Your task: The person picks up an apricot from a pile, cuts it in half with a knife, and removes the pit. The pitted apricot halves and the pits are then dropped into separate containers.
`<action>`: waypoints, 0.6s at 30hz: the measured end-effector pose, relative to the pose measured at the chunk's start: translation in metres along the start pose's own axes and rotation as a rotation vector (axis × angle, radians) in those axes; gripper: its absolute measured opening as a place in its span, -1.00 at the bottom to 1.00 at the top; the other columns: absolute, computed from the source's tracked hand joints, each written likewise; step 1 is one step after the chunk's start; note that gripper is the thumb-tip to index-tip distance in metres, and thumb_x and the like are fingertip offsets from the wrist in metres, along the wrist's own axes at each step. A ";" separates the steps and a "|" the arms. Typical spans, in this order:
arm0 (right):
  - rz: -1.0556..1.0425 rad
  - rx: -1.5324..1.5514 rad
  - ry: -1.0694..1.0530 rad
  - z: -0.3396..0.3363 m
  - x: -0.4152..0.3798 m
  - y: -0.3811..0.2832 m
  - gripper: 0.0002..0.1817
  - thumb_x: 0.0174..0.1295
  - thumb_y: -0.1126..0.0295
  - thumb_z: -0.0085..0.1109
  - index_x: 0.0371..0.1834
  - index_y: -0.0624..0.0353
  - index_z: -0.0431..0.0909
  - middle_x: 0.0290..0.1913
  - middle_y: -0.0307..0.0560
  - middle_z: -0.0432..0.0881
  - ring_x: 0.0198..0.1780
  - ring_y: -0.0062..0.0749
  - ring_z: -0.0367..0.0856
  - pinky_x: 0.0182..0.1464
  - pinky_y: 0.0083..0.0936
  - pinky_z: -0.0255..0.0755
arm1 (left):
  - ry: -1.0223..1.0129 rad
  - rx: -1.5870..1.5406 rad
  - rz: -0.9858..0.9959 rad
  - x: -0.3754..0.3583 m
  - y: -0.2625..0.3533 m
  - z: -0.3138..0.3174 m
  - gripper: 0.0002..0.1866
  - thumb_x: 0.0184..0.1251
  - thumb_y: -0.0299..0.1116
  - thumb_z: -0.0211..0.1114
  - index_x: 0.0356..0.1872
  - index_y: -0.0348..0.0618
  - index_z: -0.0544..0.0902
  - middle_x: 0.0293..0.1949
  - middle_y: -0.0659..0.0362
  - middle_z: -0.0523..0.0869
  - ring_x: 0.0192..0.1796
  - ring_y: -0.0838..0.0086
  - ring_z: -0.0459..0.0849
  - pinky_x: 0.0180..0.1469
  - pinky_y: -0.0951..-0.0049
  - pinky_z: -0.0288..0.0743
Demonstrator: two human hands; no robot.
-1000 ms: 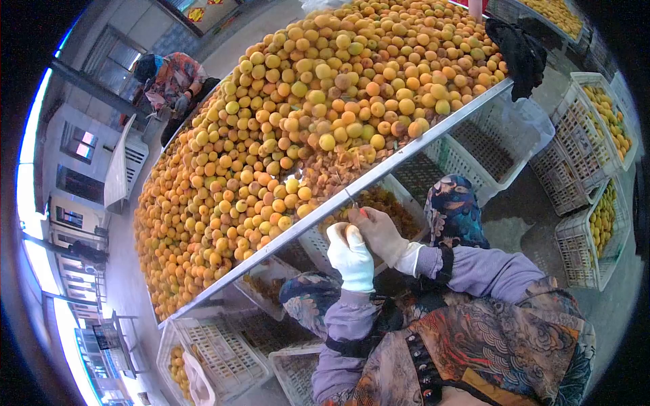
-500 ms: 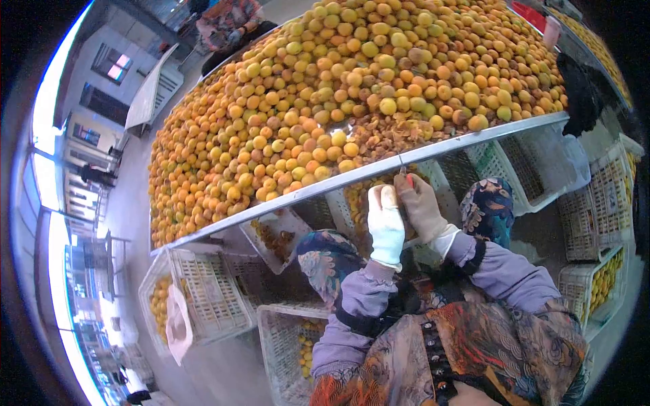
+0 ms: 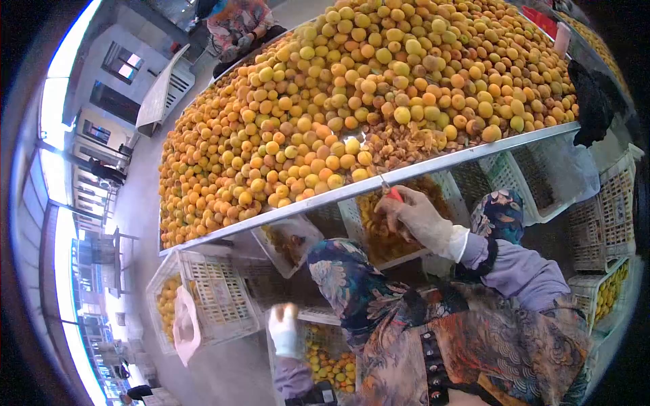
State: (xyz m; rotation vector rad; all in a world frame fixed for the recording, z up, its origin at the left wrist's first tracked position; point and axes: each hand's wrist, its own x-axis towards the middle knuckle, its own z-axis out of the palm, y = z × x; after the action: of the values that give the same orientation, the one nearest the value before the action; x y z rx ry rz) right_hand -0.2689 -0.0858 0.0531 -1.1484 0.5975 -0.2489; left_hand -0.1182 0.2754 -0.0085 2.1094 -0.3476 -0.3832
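My right hand [image 3: 423,218], in a pale glove, is closed round a small knife with a red handle [image 3: 395,195]. Its thin blade points up towards the metal edge of the table. Down at the lower left, my left hand [image 3: 284,331], in a white glove, hangs over a crate [image 3: 313,315] that holds yellow-orange apricots [image 3: 332,358]. Blur hides how its fingers are set, and I cannot see anything in them. Beyond the knife, torn brown apricot pieces [image 3: 406,147] lie among a big heap of whole apricots [image 3: 305,128].
The table's metal rim [image 3: 318,201] runs across in front of me. Beneath it stand several crates, one with apricot pieces [image 3: 386,233]. A crate with a pink cloth [image 3: 185,328] is at left, stacked crates [image 3: 599,223] at right. Another person [image 3: 237,30] sits at the far side.
My left hand has parted from the right and swung down and left over the crate. My right hand stays near the table rim with the knife. The view has shifted slightly.
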 end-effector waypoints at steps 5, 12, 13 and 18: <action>0.001 -0.042 0.045 -0.029 0.012 -0.003 -0.73 0.30 0.17 0.05 -0.22 0.17 0.49 -0.61 -0.27 0.48 -0.68 -0.70 0.34 -0.67 -0.75 0.19 | -0.118 0.661 -0.222 -0.016 -0.052 -0.026 -0.60 0.12 -0.19 0.33 -0.11 -0.28 0.60 -0.16 -0.03 0.68 -0.06 0.30 0.65 0.01 0.40 0.46; -0.044 -0.168 -0.001 -0.055 0.032 -0.008 -0.72 0.30 0.14 0.04 -0.24 0.14 0.52 -0.60 -0.34 0.46 -0.60 -0.73 0.38 -0.63 -0.76 0.19 | 0.052 0.068 0.439 0.124 0.123 0.074 -0.74 0.25 -0.48 0.19 -0.07 -0.35 0.56 -0.13 0.06 0.66 -0.06 0.45 0.60 0.05 0.50 0.42; -0.076 -0.189 -0.010 -0.058 0.034 -0.007 -0.73 0.30 0.14 0.05 -0.25 0.13 0.53 -0.60 -0.34 0.45 -0.59 -0.73 0.38 -0.63 -0.76 0.19 | 0.016 0.089 0.454 0.142 0.144 0.087 -0.74 0.24 -0.47 0.19 -0.07 -0.36 0.56 -0.12 0.06 0.66 -0.05 0.44 0.60 0.06 0.49 0.42; -0.023 -0.138 0.035 -0.068 0.037 -0.008 -0.74 0.27 0.16 0.06 -0.25 0.13 0.54 -0.59 -0.31 0.46 -0.59 -0.70 0.39 -0.61 -0.75 0.23 | -0.013 0.469 0.521 0.240 0.155 0.140 -0.64 0.18 -0.23 0.21 -0.04 -0.18 0.59 -0.12 0.01 0.68 -0.06 0.26 0.65 0.00 0.36 0.48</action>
State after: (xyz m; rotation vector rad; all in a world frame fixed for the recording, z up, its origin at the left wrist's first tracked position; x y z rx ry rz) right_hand -0.2759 -0.1595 0.0295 -1.2868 0.6405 -0.2512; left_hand 0.0297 -0.0050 0.0172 2.3528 -1.0488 -0.0012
